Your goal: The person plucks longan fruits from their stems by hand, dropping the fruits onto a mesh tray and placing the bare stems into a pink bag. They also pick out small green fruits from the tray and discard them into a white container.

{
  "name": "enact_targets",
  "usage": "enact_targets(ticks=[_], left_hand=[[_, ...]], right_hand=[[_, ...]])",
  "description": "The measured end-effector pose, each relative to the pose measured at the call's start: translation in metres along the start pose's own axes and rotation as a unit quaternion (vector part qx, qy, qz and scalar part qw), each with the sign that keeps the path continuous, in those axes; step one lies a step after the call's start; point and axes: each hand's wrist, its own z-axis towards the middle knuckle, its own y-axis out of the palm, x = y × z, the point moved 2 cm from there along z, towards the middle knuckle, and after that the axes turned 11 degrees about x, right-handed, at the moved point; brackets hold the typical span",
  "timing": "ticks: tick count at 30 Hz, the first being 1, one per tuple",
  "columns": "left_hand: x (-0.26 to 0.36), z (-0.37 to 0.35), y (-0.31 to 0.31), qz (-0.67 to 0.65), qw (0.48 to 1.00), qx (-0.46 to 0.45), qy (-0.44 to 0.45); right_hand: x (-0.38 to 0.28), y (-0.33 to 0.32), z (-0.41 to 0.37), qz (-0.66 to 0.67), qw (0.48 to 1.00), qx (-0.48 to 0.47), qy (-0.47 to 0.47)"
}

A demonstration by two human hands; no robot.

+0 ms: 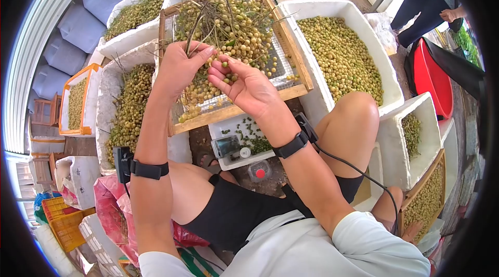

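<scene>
Small round yellow-green fruits on twiggy stems (244, 30) are heaped on a wooden-framed mesh tray (295, 50) before me. Over the tray's near left part, my left hand (179, 66) is closed with thumb against fingers, gripping a fruit stem; its fingertips are partly hidden. Close beside it, my right hand (247, 84) is turned palm up. Its thumb and fingers are closed around a small green fruit (225, 63). Loose fruits (195, 95) lie on the mesh below both hands.
Foam boxes of picked fruit stand right (340, 56) and left (130, 105). Below the tray, a white tub (236, 162) holds small green fruits, a phone (226, 146) and a white-capped container. A red-capped bottle (259, 172) stands between my legs. Another person (423, 4) stands at upper right.
</scene>
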Motion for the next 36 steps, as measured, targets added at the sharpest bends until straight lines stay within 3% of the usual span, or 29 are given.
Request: enact_targets(ticks=[4,11,14,20,22,29,33,36], left_hand=[[-0.006,-0.002,-0.007,0.063,0.998,-0.014,0.011],[0.001,-0.011,-0.007,0.007,0.999,-0.042,0.017],[0.014,-0.023,-0.009,0.155,0.987,-0.046,0.013],[0.001,-0.022,0.002,0.16,0.984,-0.031,0.07],[-0.002,-0.021,0.003,0.155,0.986,-0.043,0.052],[0.002,-0.016,0.001,0.063,0.998,0.001,-0.003],[-0.011,-0.006,0.001,0.081,0.996,0.024,-0.01],[-0.002,-0.011,0.01,0.167,0.985,0.017,0.029]], right_hand=[[0.005,-0.001,0.006,-0.026,1.0,0.005,-0.016],[0.004,0.01,0.003,0.0,1.0,-0.023,0.006],[0.005,0.011,0.004,0.006,1.0,-0.028,0.002],[0.01,0.011,0.007,0.051,0.998,-0.042,0.012],[0.01,0.006,0.012,0.068,0.996,-0.061,0.014],[0.009,0.01,0.007,-0.035,0.999,-0.017,-0.029],[0.006,0.003,0.012,-0.067,0.998,0.002,-0.021],[0.006,0.001,0.012,-0.094,0.994,0.028,-0.042]])
